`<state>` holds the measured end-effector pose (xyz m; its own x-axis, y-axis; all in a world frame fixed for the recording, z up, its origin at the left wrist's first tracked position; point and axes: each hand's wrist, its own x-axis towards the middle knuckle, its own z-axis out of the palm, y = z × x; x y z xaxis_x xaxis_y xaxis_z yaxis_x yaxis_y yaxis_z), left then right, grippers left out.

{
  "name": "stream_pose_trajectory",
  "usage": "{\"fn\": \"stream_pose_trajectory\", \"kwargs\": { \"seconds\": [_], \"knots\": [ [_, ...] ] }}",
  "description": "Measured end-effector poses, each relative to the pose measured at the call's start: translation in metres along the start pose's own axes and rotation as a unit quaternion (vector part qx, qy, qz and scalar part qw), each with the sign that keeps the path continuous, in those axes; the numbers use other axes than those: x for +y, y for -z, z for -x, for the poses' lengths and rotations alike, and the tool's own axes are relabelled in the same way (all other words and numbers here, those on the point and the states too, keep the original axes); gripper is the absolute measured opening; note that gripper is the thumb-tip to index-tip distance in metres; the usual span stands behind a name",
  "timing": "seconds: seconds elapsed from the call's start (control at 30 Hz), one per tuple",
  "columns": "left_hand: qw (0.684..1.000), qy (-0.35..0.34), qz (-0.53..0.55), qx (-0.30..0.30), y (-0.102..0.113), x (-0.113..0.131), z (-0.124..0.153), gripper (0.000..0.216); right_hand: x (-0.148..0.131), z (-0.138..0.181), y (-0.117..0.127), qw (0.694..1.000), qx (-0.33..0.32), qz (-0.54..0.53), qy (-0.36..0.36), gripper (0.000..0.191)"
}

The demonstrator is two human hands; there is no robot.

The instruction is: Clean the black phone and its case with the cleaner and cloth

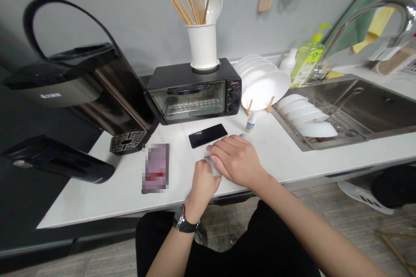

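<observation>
My left hand [204,184], with a watch on its wrist, is closed in a fist around a light grey cloth [213,168]. My right hand [238,159] rests over it, fingers bent together and thumb pressed on the same cloth. Most of the cloth is hidden by the hands. Just beyond them a black smartphone [208,135] lies on the white counter [182,194]. A small white bottle with a yellow and blue label [250,123] stands behind my right hand. To the left lies a flat phone-like object [156,168], its surface pixelated.
A toaster oven [191,95] carries a white holder [203,45] with chopsticks and a spoon. A coffee machine [104,91] and black flask [61,160] stand left. Right are racked plates [264,88], a soap bottle [305,60] and a sink [373,117] with bowls.
</observation>
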<state>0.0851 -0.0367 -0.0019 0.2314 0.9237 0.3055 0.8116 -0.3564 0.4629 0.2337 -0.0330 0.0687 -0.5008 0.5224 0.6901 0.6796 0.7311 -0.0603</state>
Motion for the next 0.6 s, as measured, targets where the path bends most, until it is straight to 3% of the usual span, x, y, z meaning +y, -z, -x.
{"fn": "stream_pose_trajectory", "kwargs": {
  "seconds": [0.13, 0.33, 0.5, 0.6],
  "knots": [
    [1.000, -0.012, -0.006, 0.003, 0.000, 0.002, -0.004, 0.023, 0.004, 0.002, 0.001, 0.993, 0.023, -0.007, -0.113, 0.046],
    [0.999, -0.018, -0.038, 0.003, -0.002, -0.001, -0.003, 0.018, 0.004, 0.002, 0.000, 1.000, 0.005, -0.001, -0.018, 0.044],
    [0.999, -0.011, -0.036, 0.000, 0.001, 0.005, -0.008, 0.020, 0.005, 0.000, 0.002, 0.990, 0.019, -0.010, -0.137, 0.045],
    [1.000, -0.024, -0.007, 0.004, 0.004, 0.007, -0.011, 0.021, -0.001, -0.002, -0.001, 0.992, 0.026, 0.011, -0.122, 0.042]
  ]
}}
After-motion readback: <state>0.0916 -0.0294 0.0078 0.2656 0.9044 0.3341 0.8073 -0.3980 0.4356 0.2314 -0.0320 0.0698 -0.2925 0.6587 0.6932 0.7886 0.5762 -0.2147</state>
